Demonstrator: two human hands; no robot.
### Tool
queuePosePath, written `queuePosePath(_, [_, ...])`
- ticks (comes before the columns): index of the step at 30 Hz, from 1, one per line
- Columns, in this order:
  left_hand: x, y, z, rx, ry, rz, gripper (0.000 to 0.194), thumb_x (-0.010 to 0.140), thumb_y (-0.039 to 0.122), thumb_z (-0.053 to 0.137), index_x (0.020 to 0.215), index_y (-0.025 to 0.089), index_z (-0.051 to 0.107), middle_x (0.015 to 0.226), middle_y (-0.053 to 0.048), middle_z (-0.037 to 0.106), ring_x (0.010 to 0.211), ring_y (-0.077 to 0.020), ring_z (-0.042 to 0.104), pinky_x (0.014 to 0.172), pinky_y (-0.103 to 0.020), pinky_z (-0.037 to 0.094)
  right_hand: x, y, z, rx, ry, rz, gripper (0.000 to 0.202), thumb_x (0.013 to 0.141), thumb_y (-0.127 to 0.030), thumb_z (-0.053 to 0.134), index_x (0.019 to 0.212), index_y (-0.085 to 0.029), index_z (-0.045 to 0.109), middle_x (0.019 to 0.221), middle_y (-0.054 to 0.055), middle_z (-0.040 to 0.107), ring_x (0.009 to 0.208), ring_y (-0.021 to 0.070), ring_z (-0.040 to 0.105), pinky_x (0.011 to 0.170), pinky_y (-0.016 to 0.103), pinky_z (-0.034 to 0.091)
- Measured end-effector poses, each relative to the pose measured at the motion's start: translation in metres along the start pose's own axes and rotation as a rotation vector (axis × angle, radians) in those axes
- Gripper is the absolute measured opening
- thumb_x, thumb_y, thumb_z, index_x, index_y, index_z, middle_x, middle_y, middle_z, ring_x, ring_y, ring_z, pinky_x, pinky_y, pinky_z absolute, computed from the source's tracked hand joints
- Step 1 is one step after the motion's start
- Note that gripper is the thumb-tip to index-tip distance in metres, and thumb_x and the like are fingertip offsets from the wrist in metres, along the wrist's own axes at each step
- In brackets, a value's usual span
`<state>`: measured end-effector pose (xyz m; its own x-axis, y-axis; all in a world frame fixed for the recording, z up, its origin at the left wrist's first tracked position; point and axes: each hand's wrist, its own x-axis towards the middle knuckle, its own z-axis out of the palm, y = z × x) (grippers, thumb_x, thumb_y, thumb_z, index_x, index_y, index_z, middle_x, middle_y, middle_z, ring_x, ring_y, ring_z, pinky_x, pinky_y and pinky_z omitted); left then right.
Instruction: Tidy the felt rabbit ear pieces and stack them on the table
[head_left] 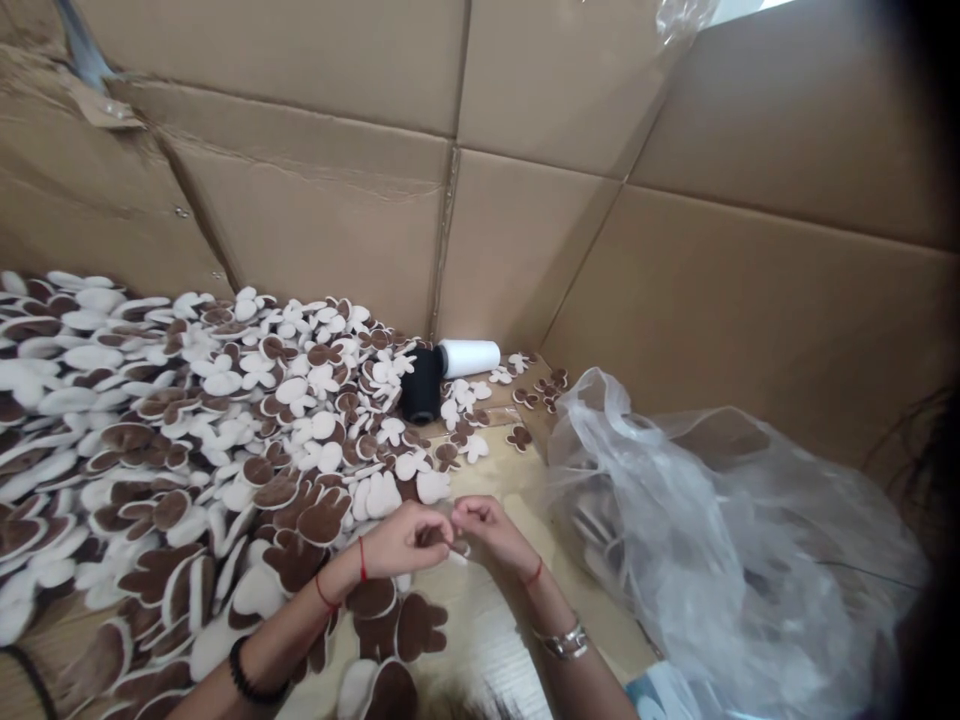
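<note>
My left hand, with red strings at the wrist, has its fingers curled in a pinch. Almost touching it, my right hand is also pinched closed, with a red string and a watch on that arm. Whatever the fingers hold is too small or hidden to make out. Just beyond the hands lies a white plush cutout with ear-like lobes. Brown plush cutouts with white edges lie below the left hand.
A large heap of brown and white plush pieces fills the left. Behind the hands lie a black thread cone and a white thread cone. A clear plastic bag sits at right. Cardboard walls enclose the back.
</note>
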<state>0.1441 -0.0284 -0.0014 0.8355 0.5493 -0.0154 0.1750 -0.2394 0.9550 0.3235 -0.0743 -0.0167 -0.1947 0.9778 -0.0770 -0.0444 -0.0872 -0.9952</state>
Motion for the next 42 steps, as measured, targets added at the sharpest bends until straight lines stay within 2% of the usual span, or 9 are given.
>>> queuePosePath(4, [0.004,-0.008,0.003,0.595,0.332,0.032,0.013,0.077,0.018,0.047,0.071,0.015,0.058,0.067,-0.005,0.056,0.063,-0.0164,0.051,0.061,-0.027,0.038,0.001,-0.003,0.015,-0.215,0.072,-0.107,0.035,0.087,-0.039,0.054,0.063,-0.015,0.058,0.061,0.0,0.053,0.059,0.0112,0.045,0.06,0.024,0.034])
queuePosePath(9, [0.004,-0.01,-0.014,0.246,0.714,-0.095,0.019,0.081,0.031,0.045,0.077,0.016,0.056,0.064,-0.001,0.054,0.057,-0.0138,0.049,0.056,-0.024,0.037,0.0,0.013,0.034,-0.298,0.023,-0.116,0.027,0.085,-0.024,0.049,0.062,-0.017,0.061,0.06,-0.001,0.055,0.062,0.0127,0.048,0.064,0.025,0.036])
queuePosePath(15, [-0.002,0.003,-0.019,-0.101,-0.1,-0.161,0.015,0.071,0.029,0.058,0.074,0.015,0.061,0.056,0.003,0.05,0.046,-0.0084,0.039,0.047,-0.02,0.028,0.007,0.005,0.02,0.052,0.234,-0.041,0.028,0.072,-0.023,0.046,0.047,-0.02,0.033,0.048,-0.005,0.032,0.05,0.009,0.027,0.051,0.024,0.023])
queuePosePath(22, [0.008,-0.003,-0.004,0.202,0.604,-0.125,0.015,0.077,0.027,0.05,0.072,0.016,0.057,0.059,0.001,0.05,0.053,-0.0117,0.043,0.053,-0.022,0.032,-0.001,0.003,0.031,0.051,0.096,0.051,0.022,0.065,-0.019,0.045,0.045,-0.018,0.036,0.045,-0.006,0.03,0.047,0.0072,0.023,0.048,0.024,0.016])
queuePosePath(28, [0.002,-0.002,-0.002,0.145,0.044,-0.128,0.012,0.074,0.025,0.054,0.074,0.015,0.06,0.057,0.002,0.049,0.05,-0.0115,0.044,0.052,-0.022,0.032,0.009,0.015,0.027,0.204,0.19,0.111,0.026,0.066,-0.022,0.046,0.044,-0.02,0.032,0.043,-0.007,0.026,0.045,0.0063,0.019,0.046,0.023,0.015])
queuePosePath(32, [0.003,-0.005,0.003,0.493,0.41,-0.086,0.007,0.074,0.016,0.049,0.072,0.016,0.056,0.068,-0.004,0.055,0.063,-0.0166,0.052,0.062,-0.027,0.037,0.009,0.012,0.037,0.081,0.15,0.042,0.026,0.065,-0.021,0.051,0.043,-0.018,0.036,0.044,-0.007,0.03,0.048,0.0061,0.023,0.047,0.022,0.017])
queuePosePath(35, [0.005,-0.003,-0.002,0.207,0.549,-0.138,0.014,0.08,0.028,0.048,0.077,0.016,0.055,0.063,0.0,0.051,0.057,-0.0135,0.048,0.055,-0.023,0.035,0.006,0.018,0.043,0.142,0.155,0.11,0.028,0.065,-0.022,0.05,0.042,-0.019,0.035,0.04,-0.008,0.028,0.044,0.0056,0.02,0.045,0.023,0.013])
queuePosePath(39, [0.003,0.001,-0.007,-0.329,0.111,-0.25,0.025,0.076,0.039,0.055,0.08,0.014,0.057,0.058,0.003,0.048,0.048,-0.0084,0.039,0.045,-0.019,0.027,0.008,0.023,0.036,0.266,0.196,0.134,0.03,0.066,-0.028,0.049,0.043,-0.021,0.03,0.04,-0.008,0.024,0.041,0.0058,0.018,0.042,0.022,0.015])
queuePosePath(42, [0.001,0.002,-0.002,-0.122,-0.052,-0.199,0.017,0.073,0.03,0.057,0.075,0.014,0.06,0.053,0.004,0.046,0.046,-0.0076,0.037,0.046,-0.019,0.026,0.008,0.021,0.031,0.308,0.272,0.115,0.034,0.067,-0.03,0.049,0.044,-0.022,0.025,0.041,-0.009,0.02,0.041,0.006,0.015,0.041,0.022,0.018])
